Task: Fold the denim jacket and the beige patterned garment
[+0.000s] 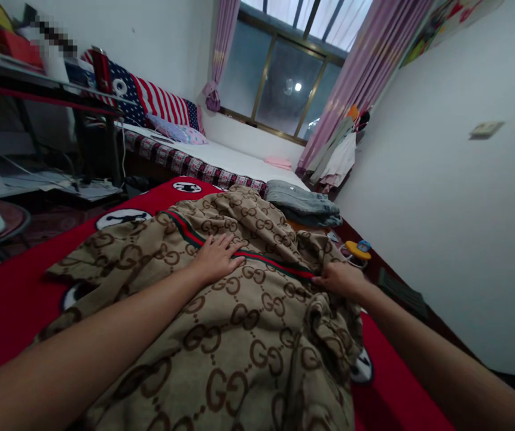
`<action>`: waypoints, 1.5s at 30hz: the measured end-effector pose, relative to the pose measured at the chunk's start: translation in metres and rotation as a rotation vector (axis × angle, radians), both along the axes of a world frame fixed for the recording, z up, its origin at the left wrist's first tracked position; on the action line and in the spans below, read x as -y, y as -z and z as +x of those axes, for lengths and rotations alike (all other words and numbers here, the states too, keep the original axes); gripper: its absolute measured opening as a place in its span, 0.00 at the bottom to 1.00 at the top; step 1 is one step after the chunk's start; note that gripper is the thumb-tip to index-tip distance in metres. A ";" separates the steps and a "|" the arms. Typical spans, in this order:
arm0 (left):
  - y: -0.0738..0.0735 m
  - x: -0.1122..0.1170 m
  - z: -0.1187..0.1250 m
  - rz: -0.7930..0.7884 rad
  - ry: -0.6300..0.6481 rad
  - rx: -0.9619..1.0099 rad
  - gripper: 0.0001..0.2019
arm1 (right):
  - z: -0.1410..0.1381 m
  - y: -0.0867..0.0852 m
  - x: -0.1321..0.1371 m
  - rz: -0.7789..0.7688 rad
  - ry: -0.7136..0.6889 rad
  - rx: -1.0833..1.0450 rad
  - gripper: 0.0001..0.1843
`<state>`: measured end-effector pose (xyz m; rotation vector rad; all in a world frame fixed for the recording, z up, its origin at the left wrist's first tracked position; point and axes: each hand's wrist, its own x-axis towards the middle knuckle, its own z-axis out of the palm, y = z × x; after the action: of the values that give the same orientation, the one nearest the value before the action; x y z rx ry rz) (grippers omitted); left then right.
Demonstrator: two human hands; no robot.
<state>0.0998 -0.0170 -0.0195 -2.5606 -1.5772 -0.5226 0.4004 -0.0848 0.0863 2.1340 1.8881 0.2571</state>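
Tan monogram-print top [248, 299], laid out before you on a red cover [6, 335] marked with round black-and-white motifs. Its long axis runs from the near edge of your view away from you, the narrower, bunched far end pointing toward the white-sheeted bed [234, 158] below the window [288, 84]. A green-red-green stripe [275, 263] crosses this axis obliquely, descending from upper left to lower right. At your left, a sleeve [87, 254] extends outward, its opening pointing away from the body of the fabric; at your right, the cloth gathers into raised folds.

Your left hand [218, 257] rests palm down across the stripe, its fingers extended and slightly spread, flat on the cloth. Your right hand [340, 278] is at the stripe's right end, its fingers bent and pinching the fabric; you cannot tell the exact place of each fingertip, since some are hidden. The hands stand apart, with a length of stripe between them.

Just beyond the top, to the right, lie folded jeans [299, 200]. Farther right, near the wall [472, 203], is a yellow-and-blue object [358, 249], too small for you to identify.
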 end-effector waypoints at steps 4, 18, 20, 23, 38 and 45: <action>0.000 0.000 0.001 0.015 0.006 0.008 0.28 | -0.005 -0.015 -0.047 0.282 -0.050 -0.083 0.16; -0.002 0.000 0.001 -0.037 -0.009 0.044 0.32 | 0.033 -0.034 -0.134 0.246 0.178 -0.040 0.19; -0.002 0.000 0.001 -0.050 -0.015 0.051 0.32 | 0.034 -0.028 -0.136 0.366 0.216 -0.027 0.18; -0.002 0.000 0.001 -0.051 -0.025 0.049 0.31 | 0.016 0.013 -0.129 0.387 0.217 -0.018 0.18; 0.004 -0.004 0.001 -0.019 -0.037 0.002 0.30 | -0.054 0.026 -0.005 0.279 -0.340 -0.152 0.17; 0.004 -0.004 0.001 -0.017 -0.024 0.018 0.31 | -0.007 0.029 0.072 -0.033 -0.305 -0.126 0.29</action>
<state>0.1006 -0.0132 -0.0232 -2.5535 -1.6232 -0.5336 0.3931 -0.1568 0.0573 1.8750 2.2728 0.1542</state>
